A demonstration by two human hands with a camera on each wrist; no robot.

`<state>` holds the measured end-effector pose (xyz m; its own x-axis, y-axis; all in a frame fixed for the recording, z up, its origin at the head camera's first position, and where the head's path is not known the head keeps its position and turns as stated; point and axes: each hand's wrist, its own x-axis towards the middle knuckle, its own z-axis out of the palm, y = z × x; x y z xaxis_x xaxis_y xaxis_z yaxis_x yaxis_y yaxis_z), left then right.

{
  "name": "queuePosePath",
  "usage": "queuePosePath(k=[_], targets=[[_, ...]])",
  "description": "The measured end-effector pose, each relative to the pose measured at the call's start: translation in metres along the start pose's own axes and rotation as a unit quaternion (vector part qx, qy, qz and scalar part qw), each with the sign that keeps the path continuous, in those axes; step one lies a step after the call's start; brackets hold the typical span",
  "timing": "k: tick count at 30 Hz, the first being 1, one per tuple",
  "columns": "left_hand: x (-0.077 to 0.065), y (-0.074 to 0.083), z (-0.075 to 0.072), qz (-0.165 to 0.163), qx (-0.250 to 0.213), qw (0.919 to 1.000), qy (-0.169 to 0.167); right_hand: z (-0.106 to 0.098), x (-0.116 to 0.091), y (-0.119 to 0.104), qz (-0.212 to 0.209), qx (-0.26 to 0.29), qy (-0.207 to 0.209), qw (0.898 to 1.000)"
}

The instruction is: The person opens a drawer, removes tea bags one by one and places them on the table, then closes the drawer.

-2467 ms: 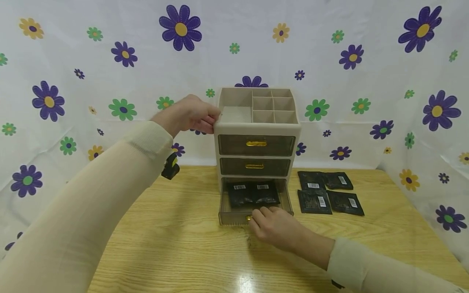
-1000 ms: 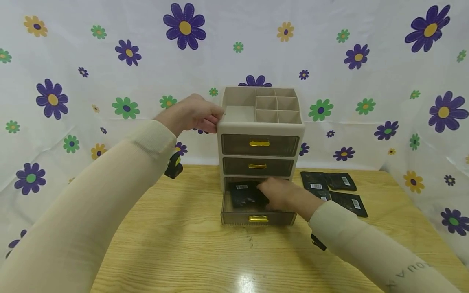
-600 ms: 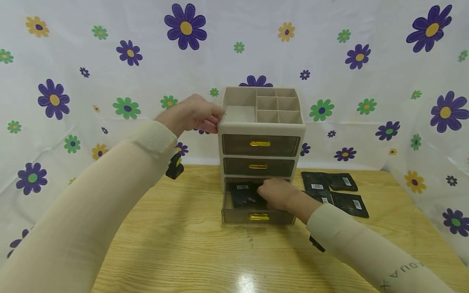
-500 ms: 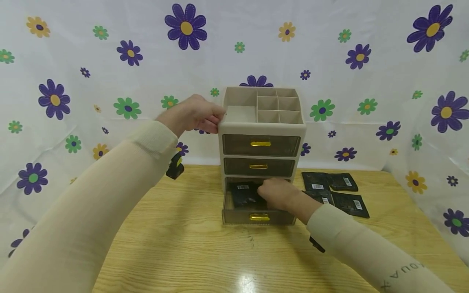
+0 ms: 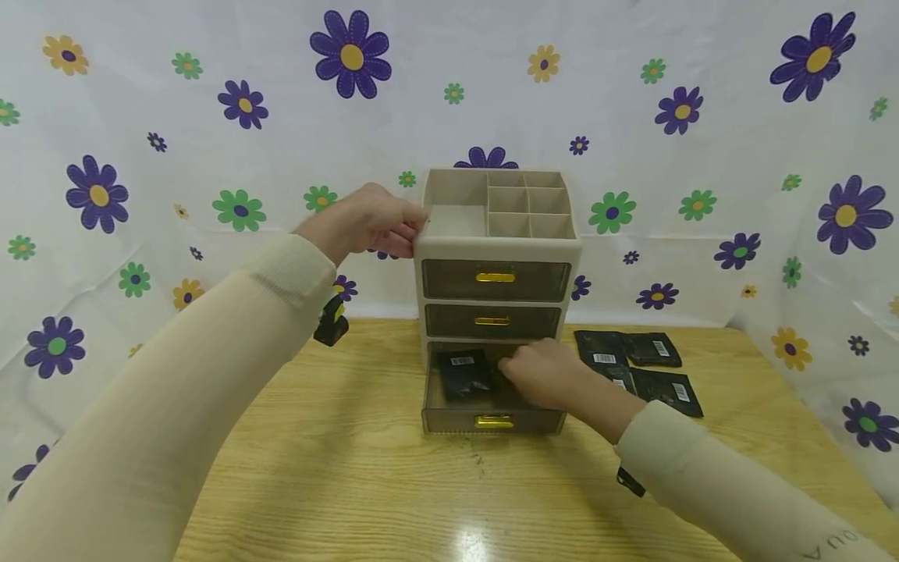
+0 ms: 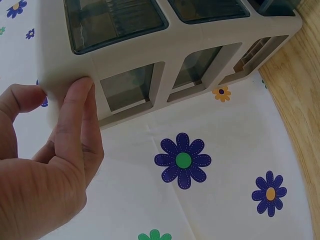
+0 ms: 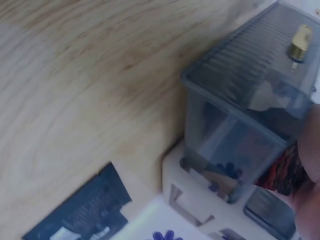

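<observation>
My left hand (image 5: 379, 218) pinches the upper left corner of a beige drawer organizer (image 5: 499, 248); in the left wrist view, thumb and fingers (image 6: 75, 115) straddle that corner. The organizer's bottom drawer (image 5: 449, 421), smoky and see-through with a gold handle (image 5: 494, 421), is pulled out. One black packet (image 5: 463, 375) with a barcode label lies in its left half. Over the right half, my right hand (image 5: 544, 375) grips another packet, hidden behind it in the head view. The right wrist view shows this packet's dark red patterned face (image 7: 282, 172) beside the fingers.
Several black packets (image 5: 667, 390) lie flat on the wooden table (image 5: 337, 468), right of the organizer. Its upper drawer (image 5: 449, 279) and middle drawer (image 5: 449, 321) are closed. Divided compartments (image 5: 530, 200) form the top. A flowered white cloth (image 5: 267, 164) hangs behind.
My right hand has gone from the bottom drawer's handle into the drawer, taken hold of the right packet and shifted slightly right, baring the drawer floor. My left hand keeps its place.
</observation>
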<state>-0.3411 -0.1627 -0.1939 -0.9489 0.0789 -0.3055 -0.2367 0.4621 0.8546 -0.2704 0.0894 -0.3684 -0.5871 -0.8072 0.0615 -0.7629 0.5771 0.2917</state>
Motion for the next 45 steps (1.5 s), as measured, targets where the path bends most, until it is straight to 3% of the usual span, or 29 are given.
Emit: queuePosePath(k=[7,14,18,26,38,45], targets=[[0.000,-0.001,0.000,0.006,0.005,1.0000,0.003,-0.017,-0.014,0.003,0.002,-0.013,0.028,1.000],[0.000,0.000,0.000,0.003,0.005,1.0000,0.004,-0.033,-0.032,0.007,-0.005,-0.016,0.094,0.995],[0.000,0.000,0.000,0.001,0.004,1.0000,0.004,-0.040,-0.045,0.010,0.004,-0.018,0.081,0.997],[0.001,-0.001,0.001,0.005,0.003,1.0000,0.004,-0.044,-0.077,0.021,0.061,-0.016,0.039,0.997],[0.000,0.000,0.001,0.001,0.004,1.0000,0.007,-0.016,-0.116,0.023,0.069,0.007,0.001,0.998],[0.000,0.000,0.002,0.002,0.005,1.0000,0.008,0.012,-0.124,0.020,0.045,-0.040,0.001,0.998]])
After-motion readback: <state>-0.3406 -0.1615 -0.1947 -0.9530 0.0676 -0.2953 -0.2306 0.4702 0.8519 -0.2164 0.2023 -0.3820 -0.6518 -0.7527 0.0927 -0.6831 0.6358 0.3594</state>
